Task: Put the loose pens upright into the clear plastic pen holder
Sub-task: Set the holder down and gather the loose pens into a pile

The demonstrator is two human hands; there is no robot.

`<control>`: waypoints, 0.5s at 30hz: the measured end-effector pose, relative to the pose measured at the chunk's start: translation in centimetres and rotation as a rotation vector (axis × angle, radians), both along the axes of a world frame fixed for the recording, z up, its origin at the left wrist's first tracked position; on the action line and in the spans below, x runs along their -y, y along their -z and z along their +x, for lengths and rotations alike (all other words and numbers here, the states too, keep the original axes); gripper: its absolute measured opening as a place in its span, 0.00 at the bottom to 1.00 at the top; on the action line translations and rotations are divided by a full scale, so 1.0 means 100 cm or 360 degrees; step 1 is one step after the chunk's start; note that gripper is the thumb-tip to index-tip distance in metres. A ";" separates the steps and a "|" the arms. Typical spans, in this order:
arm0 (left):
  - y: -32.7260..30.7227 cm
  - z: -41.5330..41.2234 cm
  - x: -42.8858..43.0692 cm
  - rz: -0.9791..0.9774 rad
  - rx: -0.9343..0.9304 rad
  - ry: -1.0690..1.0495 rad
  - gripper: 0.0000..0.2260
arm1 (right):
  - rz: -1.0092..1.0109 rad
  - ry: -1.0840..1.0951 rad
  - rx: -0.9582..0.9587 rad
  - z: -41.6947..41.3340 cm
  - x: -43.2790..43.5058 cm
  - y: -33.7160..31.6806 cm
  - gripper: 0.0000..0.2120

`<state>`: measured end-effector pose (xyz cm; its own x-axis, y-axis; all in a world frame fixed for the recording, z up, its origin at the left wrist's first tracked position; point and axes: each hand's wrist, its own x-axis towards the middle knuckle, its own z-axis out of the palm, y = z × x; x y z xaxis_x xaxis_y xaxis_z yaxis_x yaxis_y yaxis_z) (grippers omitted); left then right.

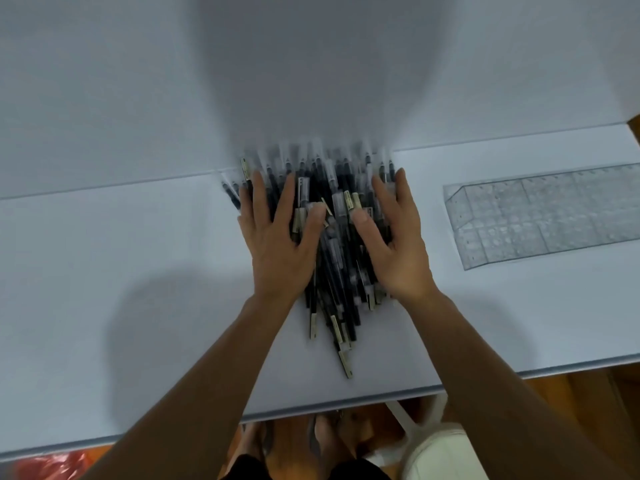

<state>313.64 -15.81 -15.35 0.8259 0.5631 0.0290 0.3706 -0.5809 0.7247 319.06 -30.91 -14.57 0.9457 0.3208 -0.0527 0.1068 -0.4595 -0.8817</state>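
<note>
A big heap of black pens with clear caps point(337, 271) lies in the middle of the white table point(104, 271), most of them pointing away from me toward the wall. My left hand point(277, 244) rests flat on the heap's left side with its fingers spread. My right hand point(394, 244) lies flat on the right side, fingers straight. Neither hand holds a pen. The clear plastic pen holder point(547, 216), a long box with a grid of compartments, stands at the right of the table, apart from both hands.
A white wall point(311, 64) rises right behind the heap. The table's near edge runs across the bottom, with my feet and a pale round stool point(440, 452) on the wooden floor below it. Something red point(52, 465) lies at the lower left.
</note>
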 end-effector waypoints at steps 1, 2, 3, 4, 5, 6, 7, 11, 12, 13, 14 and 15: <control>-0.001 -0.006 -0.001 0.0029 0.0018 0.0024 0.30 | -0.0010 0.0008 0.0026 -0.003 0.002 0.000 0.31; -0.002 -0.014 -0.002 0.0066 0.0032 0.0072 0.33 | -0.0028 0.0001 0.0060 -0.006 0.005 0.000 0.31; -0.002 -0.023 -0.003 0.0113 0.0037 0.0156 0.36 | -0.0049 -0.0017 0.0092 -0.009 0.008 0.001 0.31; -0.001 -0.033 -0.003 0.0186 0.0032 0.0276 0.40 | -0.0072 -0.0038 0.0117 -0.011 0.010 0.003 0.30; 0.001 -0.042 -0.003 0.0289 0.0017 0.0413 0.44 | -0.0095 -0.0054 0.0134 -0.013 0.011 0.004 0.30; 0.002 -0.049 -0.002 0.0401 -0.0009 0.0543 0.47 | -0.0113 -0.0059 0.0148 -0.013 0.011 0.005 0.29; 0.004 -0.055 -0.001 0.0493 -0.0051 0.0653 0.50 | -0.0125 -0.0053 0.0160 -0.014 0.010 0.006 0.29; 0.010 -0.057 -0.001 0.0642 -0.0205 0.0816 0.54 | -0.0151 -0.0036 0.0206 -0.013 0.004 0.008 0.27; 0.012 -0.056 -0.002 0.0652 -0.0219 0.0816 0.53 | -0.0165 -0.0036 0.0221 -0.014 0.003 0.008 0.27; 0.012 -0.054 -0.003 0.0648 -0.0223 0.0811 0.52 | -0.0175 -0.0037 0.0231 -0.014 0.003 0.008 0.27; 0.012 -0.051 -0.004 0.0638 -0.0213 0.0804 0.51 | -0.0182 -0.0040 0.0235 -0.013 0.003 0.008 0.27; 0.012 -0.049 -0.005 0.0632 -0.0197 0.0798 0.50 | -0.0190 -0.0043 0.0235 -0.013 0.003 0.008 0.27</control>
<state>308.78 -15.29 -16.56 0.9963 0.0744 0.0430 0.0520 -0.9200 0.3886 317.78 -31.19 -15.36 0.9370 0.3461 0.0470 0.2449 -0.5549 -0.7950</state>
